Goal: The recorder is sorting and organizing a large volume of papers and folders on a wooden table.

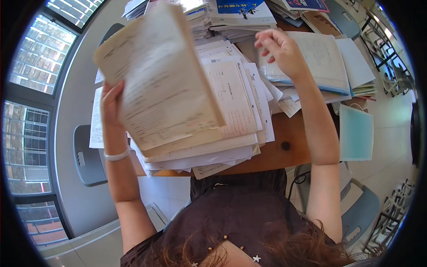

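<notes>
My left hand (113,103) grips the left edge of a sheaf of printed papers (163,90), partly blurred, lifted and tilted over a thick pile of papers (233,96). The fingers wrap the near side of the sheaf; the rest of the grip is hidden behind it. Several sheets in the pile carry print and red handwriting, and their edges stick out unevenly. Raised to the right, my right hand (282,50) holds nothing, its fingers loosely curled and apart. Behind and below it lies a stack of papers in a clear-and-blue folder (320,63).
Stacked books and booklets (243,15) line the far side of the wooden table (288,133). A light-blue bin or bag (356,133) hangs or stands by the right edge. Grey chairs (360,210) stand at right and left (88,157). Windows (36,53) are at left.
</notes>
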Demonstrator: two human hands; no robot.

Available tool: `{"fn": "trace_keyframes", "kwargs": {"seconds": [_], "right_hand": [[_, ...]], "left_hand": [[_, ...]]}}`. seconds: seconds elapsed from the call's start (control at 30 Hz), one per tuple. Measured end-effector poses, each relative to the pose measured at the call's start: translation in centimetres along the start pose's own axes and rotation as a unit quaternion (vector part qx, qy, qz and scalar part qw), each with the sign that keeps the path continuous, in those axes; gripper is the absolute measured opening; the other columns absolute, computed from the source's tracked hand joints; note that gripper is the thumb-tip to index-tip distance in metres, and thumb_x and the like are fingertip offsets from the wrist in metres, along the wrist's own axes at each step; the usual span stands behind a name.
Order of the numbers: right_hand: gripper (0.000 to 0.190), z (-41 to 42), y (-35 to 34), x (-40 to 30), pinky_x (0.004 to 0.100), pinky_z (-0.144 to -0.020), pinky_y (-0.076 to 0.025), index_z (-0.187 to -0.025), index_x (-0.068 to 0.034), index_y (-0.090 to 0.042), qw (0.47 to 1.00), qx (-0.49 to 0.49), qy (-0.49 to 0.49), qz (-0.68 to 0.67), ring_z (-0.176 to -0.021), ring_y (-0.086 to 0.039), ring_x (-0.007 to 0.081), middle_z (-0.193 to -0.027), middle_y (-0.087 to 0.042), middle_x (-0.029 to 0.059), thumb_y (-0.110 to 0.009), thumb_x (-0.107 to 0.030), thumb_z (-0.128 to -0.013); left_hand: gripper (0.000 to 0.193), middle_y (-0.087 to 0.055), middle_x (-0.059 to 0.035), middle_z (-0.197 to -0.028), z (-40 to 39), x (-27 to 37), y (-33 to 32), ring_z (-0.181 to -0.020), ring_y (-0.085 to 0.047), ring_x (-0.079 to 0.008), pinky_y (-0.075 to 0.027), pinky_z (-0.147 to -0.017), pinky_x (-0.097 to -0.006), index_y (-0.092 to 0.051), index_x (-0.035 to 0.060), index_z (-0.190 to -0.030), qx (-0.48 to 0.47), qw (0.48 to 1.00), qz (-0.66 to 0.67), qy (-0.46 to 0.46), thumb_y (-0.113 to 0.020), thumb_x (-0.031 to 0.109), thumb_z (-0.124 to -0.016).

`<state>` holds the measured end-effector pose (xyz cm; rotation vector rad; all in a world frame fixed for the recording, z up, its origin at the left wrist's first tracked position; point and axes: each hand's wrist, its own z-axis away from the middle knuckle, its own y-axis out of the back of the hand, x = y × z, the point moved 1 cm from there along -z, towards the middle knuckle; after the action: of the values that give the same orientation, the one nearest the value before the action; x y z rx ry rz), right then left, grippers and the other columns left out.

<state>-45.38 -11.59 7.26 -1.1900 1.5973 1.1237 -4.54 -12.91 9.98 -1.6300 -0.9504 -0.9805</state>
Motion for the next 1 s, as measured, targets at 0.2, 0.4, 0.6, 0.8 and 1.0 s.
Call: {"fn": "trace_keyframes", "kwargs": {"seconds": [0.2,0.4,0.6,0.8,1.0], "right_hand": [[0.040,3.3,-0.7,0.0,0.0325,-0.083,-0.048,-0.113,0.000,-0.060,0.962,-0.179,-0.012,0.207,-0.089,-0.061,0.0205,-0.099,-0.065,0.0090,-0.069,-0.025,-0.083],[0.061,7.1,-2.1,-1.8,0.0396,-0.099,-0.041,-0.113,0.001,-0.060,0.894,-0.292,0.210,0.267,-0.116,-0.050,0.0334,-0.125,-0.054,0.0172,-0.083,-0.027,-0.064],[0.061,9.8,-1.9,-1.8,0.0385,-0.102,-0.041,-0.111,0.003,-0.060,0.852,-0.323,0.249,0.327,-0.119,-0.049,0.0332,-0.125,-0.055,0.0189,-0.082,-0.026,-0.062],[0.058,11.0,-2.3,-1.4,0.0403,-0.098,-0.043,-0.109,0.003,-0.059,0.847,-0.290,0.273,0.353,-0.115,-0.052,0.0345,-0.128,-0.054,0.0203,-0.081,-0.020,-0.060],[0.056,11.1,-2.1,-1.7,0.0400,-0.095,-0.045,-0.107,0.002,-0.060,0.850,-0.289,0.272,0.346,-0.110,-0.055,0.0329,-0.123,-0.058,0.0190,-0.080,-0.019,-0.060]], "left_hand": [[0.045,-0.057,-0.0235,-0.120,2.8,3.9,5.4,-0.102,-0.064,-0.0350,-0.059,-0.081,-0.0465,-0.037,0.0054,-0.133,0.042,0.999,-0.005,0.009,-0.045,-0.001,-0.089],[0.048,-0.056,-0.0225,-0.122,5.2,4.9,7.4,-0.101,-0.064,-0.0344,-0.059,-0.082,-0.0461,-0.034,0.0085,-0.138,0.012,0.999,0.019,0.028,-0.042,0.003,-0.091],[0.051,-0.054,-0.0259,-0.122,4.2,4.9,9.8,-0.101,-0.064,-0.0357,-0.060,-0.081,-0.0439,-0.033,0.0059,-0.138,-0.003,1.000,-0.011,0.010,-0.044,-0.001,-0.089],[0.048,-0.058,-0.0236,-0.119,3.7,4.0,10.8,-0.096,-0.067,-0.0346,-0.060,-0.079,-0.0457,-0.032,0.0059,-0.139,-0.007,1.000,-0.023,0.012,-0.041,0.006,-0.092],[0.048,-0.058,-0.0240,-0.119,4.2,3.9,10.9,-0.096,-0.067,-0.0348,-0.060,-0.080,-0.0466,-0.033,0.0057,-0.139,-0.019,1.000,0.000,0.012,-0.041,0.007,-0.092]]}}
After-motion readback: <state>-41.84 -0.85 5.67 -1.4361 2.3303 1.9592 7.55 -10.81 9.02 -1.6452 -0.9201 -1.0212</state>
